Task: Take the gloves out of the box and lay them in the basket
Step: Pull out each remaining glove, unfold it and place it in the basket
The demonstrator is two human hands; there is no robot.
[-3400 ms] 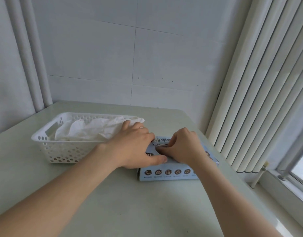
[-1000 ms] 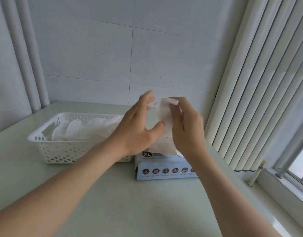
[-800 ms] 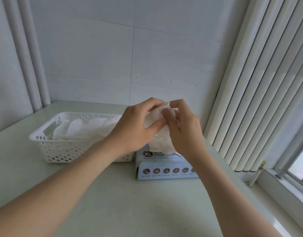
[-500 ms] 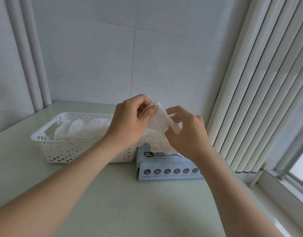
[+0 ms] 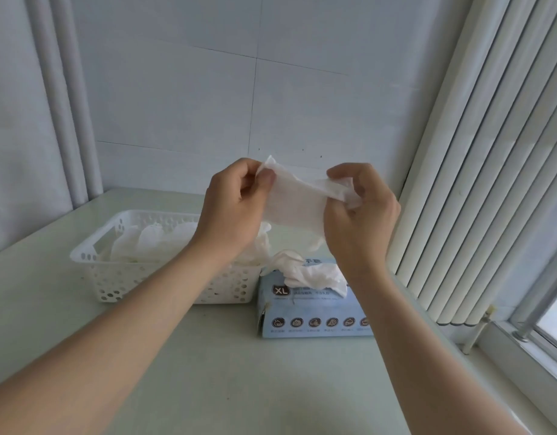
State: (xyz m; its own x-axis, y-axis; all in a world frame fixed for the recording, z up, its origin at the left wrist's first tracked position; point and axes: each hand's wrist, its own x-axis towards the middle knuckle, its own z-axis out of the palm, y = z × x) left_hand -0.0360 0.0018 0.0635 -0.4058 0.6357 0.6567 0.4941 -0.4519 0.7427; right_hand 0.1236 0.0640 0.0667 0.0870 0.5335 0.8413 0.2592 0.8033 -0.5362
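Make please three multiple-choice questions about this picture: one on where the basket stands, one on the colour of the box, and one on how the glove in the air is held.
1. Where does the basket stand relative to the box?
A. on top of it
B. at its left side
C. at its right side

2. What colour is the box?
A. red
B. black
C. light blue

3. How is the glove held?
A. by the left hand and the right hand together
B. by nobody, it lies in the basket
C. by one hand alone

Answers:
1 B: the basket's right end is next to the box's left edge.
2 C: the box's top and front are pale blue.
3 A: each hand pinches one end of the glove, above the box.
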